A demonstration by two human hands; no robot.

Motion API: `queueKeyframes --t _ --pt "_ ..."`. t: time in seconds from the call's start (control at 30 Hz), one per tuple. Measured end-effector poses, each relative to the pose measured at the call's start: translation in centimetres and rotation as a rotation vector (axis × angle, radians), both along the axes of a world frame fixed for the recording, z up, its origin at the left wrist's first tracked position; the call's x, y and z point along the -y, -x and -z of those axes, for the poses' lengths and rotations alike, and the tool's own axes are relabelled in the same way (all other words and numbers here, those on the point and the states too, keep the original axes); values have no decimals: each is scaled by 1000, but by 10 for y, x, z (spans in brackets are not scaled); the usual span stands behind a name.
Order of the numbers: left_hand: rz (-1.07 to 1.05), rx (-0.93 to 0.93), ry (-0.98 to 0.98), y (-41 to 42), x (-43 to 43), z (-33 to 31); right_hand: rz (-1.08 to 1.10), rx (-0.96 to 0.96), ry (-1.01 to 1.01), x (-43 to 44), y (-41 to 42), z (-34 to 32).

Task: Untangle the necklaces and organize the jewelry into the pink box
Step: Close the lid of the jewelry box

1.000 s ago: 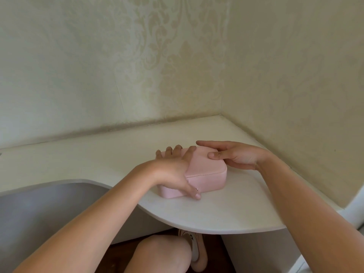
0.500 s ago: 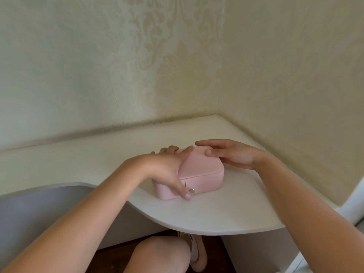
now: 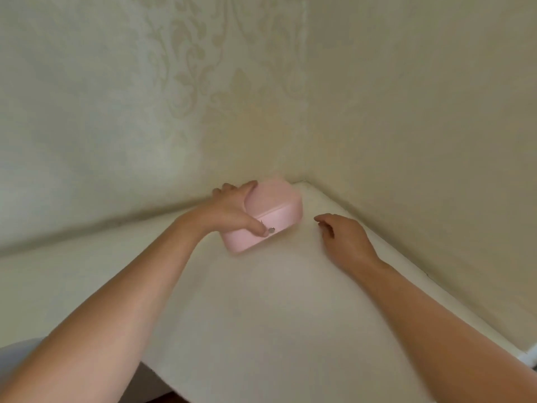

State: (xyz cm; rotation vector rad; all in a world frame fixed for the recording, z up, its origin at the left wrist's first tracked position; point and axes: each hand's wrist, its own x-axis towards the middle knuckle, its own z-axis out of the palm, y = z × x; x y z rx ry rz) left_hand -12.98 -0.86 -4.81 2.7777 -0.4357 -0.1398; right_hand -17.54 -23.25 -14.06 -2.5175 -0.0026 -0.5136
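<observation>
Barely begun, by the look of things. Saw no necklaces and no other jewelry anywhere on the white bench [image 3: 261, 315]. Found the pink jewelry box [image 3: 273, 210] shut, lid down, with nothing of the inside on show. Guessed most of the job to be left: open the lid, find the tangled chains, pull them apart, then lay each piece in its own spot inside.

Held the box with the left grip [image 3: 232, 212], fingers curled over the far left edge, thumb pressed on the front right beside the small silver snap [image 3: 271, 229]. Had the right grip [image 3: 345, 242] loose and holding nothing, fingers a little bent, just beside the box on its right side, not touching it.

Sat far back on the bench, close to the corner of the two patterned walls [image 3: 116, 112]. Looked small and soft pink, with round corners and a smooth cover. Looked blurry too, and maybe tipped up on one side; could not tell for sure whether flat on the bench or lifted off it.
</observation>
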Motion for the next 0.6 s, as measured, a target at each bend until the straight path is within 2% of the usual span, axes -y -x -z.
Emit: queueKeyframes --t 0.13,0.47,0.6 --pt "-9 94 -96 -44 26 9 18 11 -26 8 -10 0" --pt "113 101 -146 -125 84 14 28 -29 -76 20 -25 2" --pt "98 108 -122 -138 85 24 17 -26 -46 21 -27 4"
